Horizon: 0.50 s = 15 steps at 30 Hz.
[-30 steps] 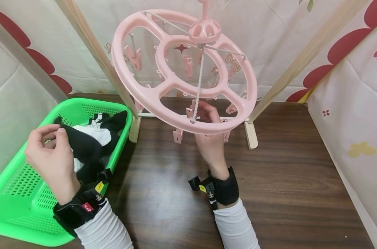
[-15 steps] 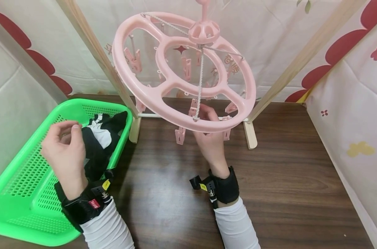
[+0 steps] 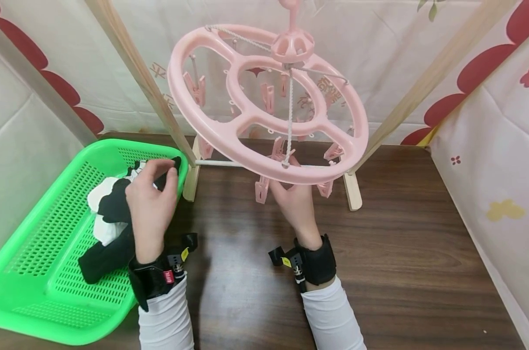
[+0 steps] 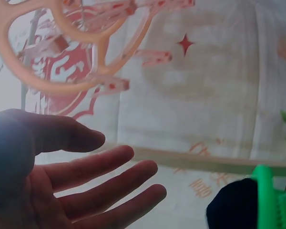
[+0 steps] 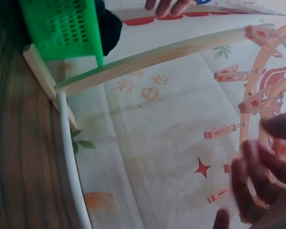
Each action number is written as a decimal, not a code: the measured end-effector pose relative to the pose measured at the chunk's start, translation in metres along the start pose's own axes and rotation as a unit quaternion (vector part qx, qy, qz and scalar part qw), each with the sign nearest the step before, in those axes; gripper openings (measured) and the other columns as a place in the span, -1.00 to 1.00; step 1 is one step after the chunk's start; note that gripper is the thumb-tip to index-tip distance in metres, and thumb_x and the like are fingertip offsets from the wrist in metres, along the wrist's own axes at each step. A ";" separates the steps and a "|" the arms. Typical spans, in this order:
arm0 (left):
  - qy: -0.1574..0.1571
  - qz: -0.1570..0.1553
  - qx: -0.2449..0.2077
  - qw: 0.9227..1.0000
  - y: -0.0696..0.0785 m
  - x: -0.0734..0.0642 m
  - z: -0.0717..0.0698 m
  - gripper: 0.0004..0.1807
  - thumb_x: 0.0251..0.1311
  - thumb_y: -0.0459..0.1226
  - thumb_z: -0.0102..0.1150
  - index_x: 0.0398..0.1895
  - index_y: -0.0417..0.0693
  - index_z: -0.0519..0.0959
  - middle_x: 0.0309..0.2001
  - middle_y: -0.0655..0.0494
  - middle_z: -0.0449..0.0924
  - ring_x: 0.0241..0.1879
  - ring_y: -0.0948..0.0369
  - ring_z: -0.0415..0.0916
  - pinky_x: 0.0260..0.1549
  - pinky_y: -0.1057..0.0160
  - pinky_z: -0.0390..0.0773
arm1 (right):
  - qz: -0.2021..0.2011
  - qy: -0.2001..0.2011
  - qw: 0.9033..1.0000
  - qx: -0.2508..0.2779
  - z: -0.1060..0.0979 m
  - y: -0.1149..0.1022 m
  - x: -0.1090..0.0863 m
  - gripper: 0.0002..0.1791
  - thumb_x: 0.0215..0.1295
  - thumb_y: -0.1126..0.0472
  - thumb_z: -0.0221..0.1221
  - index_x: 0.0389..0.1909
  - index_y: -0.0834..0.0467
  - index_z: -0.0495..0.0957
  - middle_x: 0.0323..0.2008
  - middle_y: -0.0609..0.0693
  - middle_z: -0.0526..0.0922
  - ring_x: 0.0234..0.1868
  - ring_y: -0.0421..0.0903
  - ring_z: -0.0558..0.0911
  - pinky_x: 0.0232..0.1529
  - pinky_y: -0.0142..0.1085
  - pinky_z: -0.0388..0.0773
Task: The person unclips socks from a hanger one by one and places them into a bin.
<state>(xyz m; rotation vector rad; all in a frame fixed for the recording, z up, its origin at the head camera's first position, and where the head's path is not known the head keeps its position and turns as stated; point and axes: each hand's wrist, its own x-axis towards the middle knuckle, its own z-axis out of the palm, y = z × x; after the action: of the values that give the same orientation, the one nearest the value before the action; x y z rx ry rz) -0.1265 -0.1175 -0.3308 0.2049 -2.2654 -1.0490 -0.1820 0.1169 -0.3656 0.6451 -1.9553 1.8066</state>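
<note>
My left hand (image 3: pixel 152 199) is over the right side of the green basket (image 3: pixel 50 194), thumb and fingers apart and nothing between them. Beneath it, black and white socks (image 3: pixel 115 201) lie bunched in the basket. My right hand (image 3: pixel 297 204) reaches up under the near rim of a round pink hanger (image 3: pixel 216 131). Its fingers bend loosely beside a pink clothespin (image 3: pixel 276 150), partly hidden by the rim. In the right wrist view, a gap shows between the thumb and fingers of the right hand (image 5: pixel 262 176). Other clothespins (image 3: pixel 262 190) hang bare around the hanger.
A wooden stand with slanted legs (image 3: pixel 137 73) and a white crossbar (image 3: pixel 218 163) frames the hanger. It stands on a dark wooden tabletop (image 3: pixel 421 253). Printed white cloth (image 3: pixel 478 150) closes the back and both sides.
My left hand has let go of a black sock, which now lies in the basket, and has moved right. My right hand stays under the hanger, which has swung slightly right.
</note>
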 end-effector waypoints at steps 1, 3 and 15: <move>-0.010 0.006 0.001 1.000 0.000 0.000 0.003 -0.78 0.28 -0.37 0.10 -0.07 -0.28 0.61 -0.10 -0.16 0.65 -0.05 -0.03 0.55 -0.06 -0.04 0.39 | -0.001 0.001 1.000 -0.015 -0.001 0.002 -0.001 -0.63 0.21 0.50 0.20 0.04 0.47 0.45 -0.04 0.30 0.58 0.04 0.01 0.53 0.16 -0.16 0.34; -0.026 0.015 0.005 1.000 0.000 0.000 0.010 -0.77 0.28 -0.38 0.11 -0.06 -0.29 0.61 -0.09 -0.17 0.64 -0.05 -0.03 0.55 -0.08 -0.03 0.41 | -0.003 -0.002 0.999 -0.050 -0.002 0.008 -0.003 -0.57 0.18 0.48 0.23 0.08 0.46 0.42 0.00 0.29 0.56 0.09 0.03 0.51 0.20 -0.15 0.30; -0.137 0.066 0.056 0.987 -0.003 -0.003 0.040 -0.70 0.24 -0.35 0.14 0.01 -0.29 0.57 -0.01 -0.24 0.59 0.04 -0.17 0.48 0.03 -0.39 0.20 | 0.057 -0.077 0.959 -0.266 -0.011 0.029 -0.025 -0.58 0.23 0.23 0.27 0.10 0.25 0.53 0.05 0.19 0.57 0.06 0.14 0.53 -0.01 0.15 0.33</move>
<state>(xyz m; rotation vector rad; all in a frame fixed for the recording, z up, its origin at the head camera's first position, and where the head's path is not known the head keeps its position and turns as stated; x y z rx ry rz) -0.1486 -0.0930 -0.3543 -0.0477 -2.5477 -0.9277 -0.1788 0.1310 -0.4029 0.5091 -2.4857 1.2187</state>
